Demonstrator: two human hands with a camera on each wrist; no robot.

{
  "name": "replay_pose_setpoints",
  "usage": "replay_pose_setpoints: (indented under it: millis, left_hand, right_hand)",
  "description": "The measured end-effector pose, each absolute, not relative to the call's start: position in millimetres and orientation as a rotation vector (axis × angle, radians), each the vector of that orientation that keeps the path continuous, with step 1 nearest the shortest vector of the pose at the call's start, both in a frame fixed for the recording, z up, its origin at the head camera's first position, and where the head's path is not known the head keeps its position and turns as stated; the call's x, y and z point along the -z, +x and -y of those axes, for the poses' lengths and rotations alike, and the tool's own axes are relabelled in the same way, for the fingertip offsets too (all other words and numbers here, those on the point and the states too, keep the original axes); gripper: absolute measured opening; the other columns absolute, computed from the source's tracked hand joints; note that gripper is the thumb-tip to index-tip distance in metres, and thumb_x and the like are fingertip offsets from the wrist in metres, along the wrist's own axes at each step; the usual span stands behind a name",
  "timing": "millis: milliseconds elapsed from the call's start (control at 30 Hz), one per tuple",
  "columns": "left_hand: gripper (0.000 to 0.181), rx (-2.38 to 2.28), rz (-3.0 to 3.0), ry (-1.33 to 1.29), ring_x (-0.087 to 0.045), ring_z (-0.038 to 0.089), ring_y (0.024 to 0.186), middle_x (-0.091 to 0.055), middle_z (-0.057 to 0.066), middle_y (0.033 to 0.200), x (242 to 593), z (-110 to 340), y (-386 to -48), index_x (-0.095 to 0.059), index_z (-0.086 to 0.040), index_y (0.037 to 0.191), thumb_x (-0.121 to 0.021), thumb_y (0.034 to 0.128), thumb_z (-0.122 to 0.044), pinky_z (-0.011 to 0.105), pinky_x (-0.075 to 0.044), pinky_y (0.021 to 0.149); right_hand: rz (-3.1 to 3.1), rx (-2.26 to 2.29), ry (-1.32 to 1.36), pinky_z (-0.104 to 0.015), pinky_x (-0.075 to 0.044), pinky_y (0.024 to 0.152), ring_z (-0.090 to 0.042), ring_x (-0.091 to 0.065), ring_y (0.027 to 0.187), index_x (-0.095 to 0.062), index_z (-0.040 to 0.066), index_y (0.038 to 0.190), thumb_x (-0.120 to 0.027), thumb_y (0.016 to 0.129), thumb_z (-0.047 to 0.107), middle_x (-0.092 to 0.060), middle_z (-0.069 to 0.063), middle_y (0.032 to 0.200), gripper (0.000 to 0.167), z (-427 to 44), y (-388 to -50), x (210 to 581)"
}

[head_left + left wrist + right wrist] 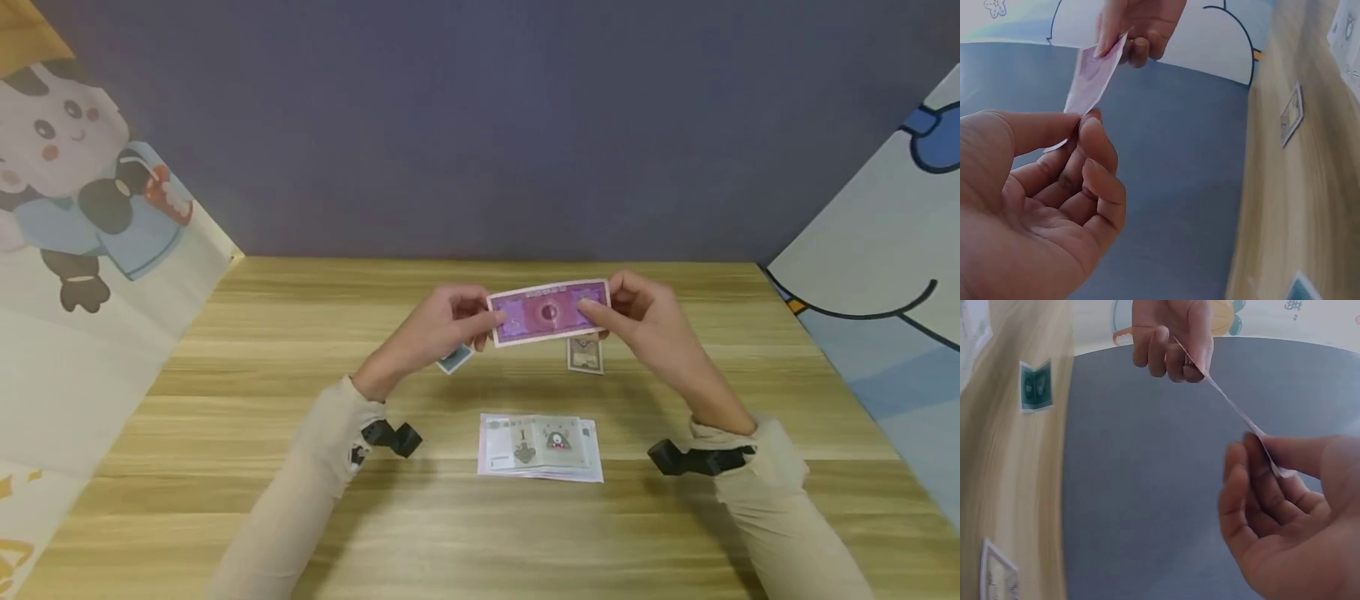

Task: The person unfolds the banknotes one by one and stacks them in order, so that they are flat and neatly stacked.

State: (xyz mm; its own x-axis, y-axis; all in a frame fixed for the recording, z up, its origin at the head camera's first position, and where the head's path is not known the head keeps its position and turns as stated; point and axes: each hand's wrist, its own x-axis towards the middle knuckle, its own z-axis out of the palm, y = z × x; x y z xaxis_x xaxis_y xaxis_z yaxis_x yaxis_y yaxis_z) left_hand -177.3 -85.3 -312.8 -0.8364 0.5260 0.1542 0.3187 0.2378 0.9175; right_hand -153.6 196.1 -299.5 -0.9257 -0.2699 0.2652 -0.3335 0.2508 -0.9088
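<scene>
A purple banknote (550, 312), play money by its look, is held stretched out above the table between both hands. My left hand (452, 327) pinches its left end between thumb and fingers. At the other end, my right hand (645, 317) pinches it with the thumb on the front face. In the left wrist view the banknote (1094, 78) appears slanted, and in the right wrist view the banknote (1235, 409) is seen nearly edge-on. Nearer the person, a stack of pale banknotes (540, 448) lies on the table, a greenish one on top.
Behind the hands, a small green note (455, 358), creased in the right wrist view, and a small brown note (585, 355) lie apart on the wooden table (300, 333). A dark grey panel (495, 125) stands at the back, with cartoon-printed walls (67, 400) at the sides.
</scene>
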Motion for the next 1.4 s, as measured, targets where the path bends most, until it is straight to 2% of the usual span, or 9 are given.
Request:
replay_pose_setpoints:
  millis: [133,367,500,667,867,967,1100,1200,1400]
  left_hand:
    - [0.020,-1.561,-2.481,0.882,-0.057,0.019,0.056,-0.063,0.009,0.068,300.6,80.6,-165.6,-0.062,-0.007,0.079,-0.065,0.0974,-0.015,0.028,-0.046,0.049]
    - [0.021,-1.308,-2.735,1.066,-0.049,0.012,0.053,-0.056,0.000,0.063,289.6,75.6,-137.4,-0.060,-0.008,0.076,-0.064,0.0959,-0.009,0.025,-0.045,0.049]
    - [0.023,-1.076,-2.801,1.093,-0.040,0.005,0.048,-0.049,-0.005,0.058,298.7,75.7,-120.3,-0.060,-0.011,0.073,-0.065,0.0957,-0.011,0.020,-0.037,0.044]
    - [0.021,-0.948,-2.760,1.050,-0.036,0.001,0.048,-0.047,-0.008,0.056,315.4,81.2,-104.7,-0.062,-0.013,0.074,-0.066,0.0951,-0.014,0.018,-0.033,0.043]
    - [0.022,-0.999,-2.629,1.011,-0.039,0.001,0.049,-0.048,-0.008,0.057,332.7,86.4,-99.8,-0.062,-0.012,0.072,-0.067,0.0943,-0.013,0.020,-0.036,0.043]
    - [0.021,-1.069,-2.498,0.981,-0.042,0.004,0.051,-0.051,-0.006,0.059,344.5,90.0,-104.0,-0.064,-0.008,0.073,-0.067,0.0937,-0.011,0.021,-0.038,0.045]
    - [0.020,-1.127,-2.331,0.944,-0.044,0.004,0.052,-0.055,-0.002,0.062,365.2,94.1,-113.0,-0.064,-0.005,0.073,-0.067,0.0929,-0.007,0.020,-0.039,0.047]
    - [0.021,-1.128,-2.276,0.914,-0.044,0.003,0.051,-0.057,-0.001,0.062,377.8,94.0,-117.2,-0.062,-0.006,0.073,-0.066,0.0931,-0.007,0.019,-0.040,0.047]
    - [0.017,-1.149,-2.229,0.841,-0.047,0.005,0.051,-0.058,0.002,0.062,390.6,90.6,-122.5,-0.066,-0.007,0.080,-0.062,0.0962,-0.008,0.020,-0.042,0.047]
  right_hand:
    - [2.464,-1.760,0.628,-0.025,-0.055,0.063,-0.015,-0.063,0.068,-0.053,-0.001,0.087,-0.069,0.094,0.009,-0.065,-0.007,0.077,0.020,-200.0,-145.7,288.9]
    - [2.657,-1.475,0.621,-0.026,-0.046,0.052,-0.015,-0.059,0.064,-0.054,0.007,0.083,-0.073,0.092,0.018,-0.062,-0.009,0.076,0.024,-205.6,-123.6,291.9]
    - [2.795,-1.366,0.631,-0.027,-0.046,0.055,-0.019,-0.061,0.067,-0.059,0.013,0.079,-0.075,0.090,0.026,-0.065,-0.002,0.075,0.024,-209.1,-109.8,303.9]
    - [2.898,-1.382,0.718,-0.025,-0.042,0.048,-0.015,-0.058,0.060,-0.060,0.017,0.075,-0.076,0.090,0.027,-0.066,-0.001,0.071,0.024,-208.3,-98.5,321.1]
    - [2.912,-1.370,0.855,-0.020,-0.034,0.044,-0.003,-0.042,0.050,-0.052,0.016,0.068,-0.076,0.089,0.027,-0.051,0.007,0.060,0.034,-207.5,-93.3,337.0]
    - [2.946,-1.436,0.916,-0.020,-0.035,0.042,-0.008,-0.049,0.047,-0.055,0.013,0.066,-0.075,0.090,0.026,-0.056,0.003,0.057,0.034,-205.7,-96.3,349.4]
    - [3.019,-1.512,0.996,-0.023,-0.045,0.042,-0.021,-0.061,0.049,-0.059,0.011,0.066,-0.074,0.091,0.024,-0.064,-0.002,0.058,0.032,-201.7,-102.1,369.1]
    - [3.052,-1.534,1.008,-0.028,-0.050,0.042,-0.024,-0.062,0.048,-0.060,0.010,0.067,-0.074,0.091,0.024,-0.064,-0.001,0.057,0.031,-201.8,-105.6,380.5]
    - [3.084,-1.641,0.947,-0.036,-0.052,0.039,-0.018,-0.060,0.042,-0.058,0.006,0.066,-0.071,0.093,0.025,-0.064,-0.004,0.055,0.035,-208.9,-110.1,390.6]
